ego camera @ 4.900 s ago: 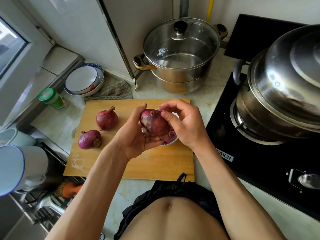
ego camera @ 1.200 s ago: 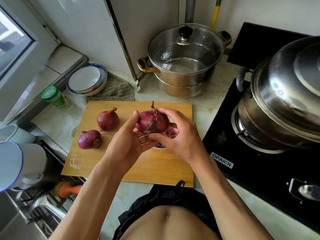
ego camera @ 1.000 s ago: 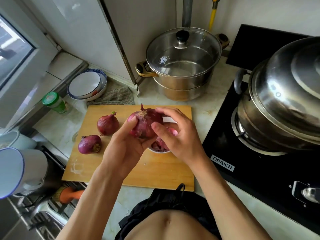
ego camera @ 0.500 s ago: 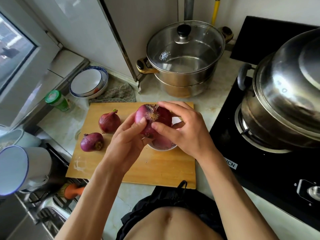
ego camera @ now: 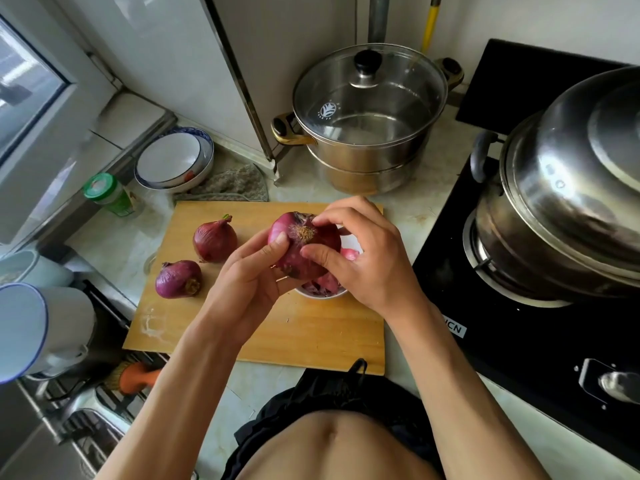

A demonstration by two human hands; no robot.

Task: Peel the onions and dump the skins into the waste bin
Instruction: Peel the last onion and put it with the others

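Onion (ego camera: pixel 304 247) held in both hands above the bowl (ego camera: pixel 320 293), root end facing us.
We see its axis pointing up toward the camera; our left hand (ego camera: pixel 249 282) cups it from the left, thumb on the skin, while the right hand (ego camera: pixel 367 258) pinches near the root, likeliest to strip skin. Two more onions (ego camera: pixel 214 240) lie left on the board (ego camera: pixel 311 334).

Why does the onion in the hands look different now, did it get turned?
Yes. The held onion hangs over the cutting board as before, but its rooty end, earlier pointing away, now faces the camera.
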